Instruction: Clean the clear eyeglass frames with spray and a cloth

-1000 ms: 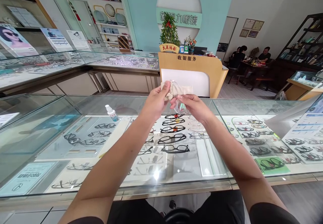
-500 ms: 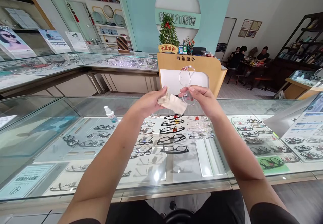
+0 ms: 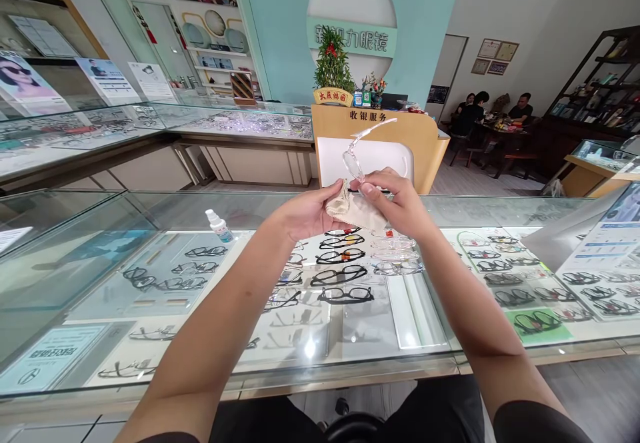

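Note:
My right hand [image 3: 393, 198] grips a pair of clear-framed eyeglasses [image 3: 351, 164] near the middle of the frame. One lens and a temple arm stick up above my fingers, tilted; the other lens is mostly hidden behind the hand. Pinched in my left hand [image 3: 315, 211] is a cream cloth [image 3: 357, 210], which hangs just below the glasses and reaches my right hand. Both hands are held close together above the glass display counter [image 3: 380, 356]. To the left, a white spray bottle [image 3: 219, 226] stands on the counter top.
Several rows of eyeglasses [image 3: 346, 294] lie inside the counter under the glass. A printed sign [image 3: 610, 236] stands at the right. Beyond are a wooden cashier desk [image 3: 427, 143], another display case [image 3: 240, 123] and people [image 3: 470, 115] seated at a table.
The glasses have turned from nearly face-on to edge-on and tilted, their temple now pointing up right. My left hand with the cloth has moved right, up to my right hand.

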Action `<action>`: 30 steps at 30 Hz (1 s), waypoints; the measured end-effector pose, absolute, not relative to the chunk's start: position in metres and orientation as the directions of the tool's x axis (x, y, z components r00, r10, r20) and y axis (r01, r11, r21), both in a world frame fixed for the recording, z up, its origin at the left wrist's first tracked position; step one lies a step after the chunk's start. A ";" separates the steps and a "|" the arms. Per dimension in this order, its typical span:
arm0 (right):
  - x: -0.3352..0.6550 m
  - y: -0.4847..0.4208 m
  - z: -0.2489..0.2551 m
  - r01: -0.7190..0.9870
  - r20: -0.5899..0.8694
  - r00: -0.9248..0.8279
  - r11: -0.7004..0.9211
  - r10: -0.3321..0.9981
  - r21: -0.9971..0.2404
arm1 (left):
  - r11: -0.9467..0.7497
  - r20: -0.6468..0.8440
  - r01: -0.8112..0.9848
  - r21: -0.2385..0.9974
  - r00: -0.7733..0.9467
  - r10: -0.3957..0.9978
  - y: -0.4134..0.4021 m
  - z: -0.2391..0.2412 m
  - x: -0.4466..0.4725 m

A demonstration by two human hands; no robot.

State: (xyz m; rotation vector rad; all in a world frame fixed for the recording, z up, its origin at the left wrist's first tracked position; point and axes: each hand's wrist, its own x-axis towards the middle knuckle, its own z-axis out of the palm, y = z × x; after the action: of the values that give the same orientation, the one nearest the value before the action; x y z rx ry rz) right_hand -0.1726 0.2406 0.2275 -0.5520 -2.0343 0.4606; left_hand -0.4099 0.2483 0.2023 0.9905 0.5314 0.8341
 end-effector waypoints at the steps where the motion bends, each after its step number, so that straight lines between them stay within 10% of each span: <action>1: -0.172 0.240 0.228 0.201 0.699 -0.448 0.825 0.557 -0.528 | 0.286 -0.027 -0.360 0.888 0.580 0.814 0.248 0.202 -0.410; 22: -0.166 0.245 0.226 0.347 0.724 -0.566 0.910 0.395 -0.226 | 0.221 -0.062 -0.314 0.924 0.445 0.893 0.250 0.204 -0.416; 30: -0.181 0.223 0.225 0.561 0.607 -0.722 0.795 0.333 0.230 | 0.149 -0.122 -0.045 0.988 0.371 0.921 0.256 0.212 -0.459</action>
State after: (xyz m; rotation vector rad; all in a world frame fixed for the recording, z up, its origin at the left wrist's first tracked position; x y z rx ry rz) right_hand -0.1810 0.2226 0.2249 -0.6620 -2.4275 -0.5458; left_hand -0.4586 0.2556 0.2119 1.2121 0.9431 0.8674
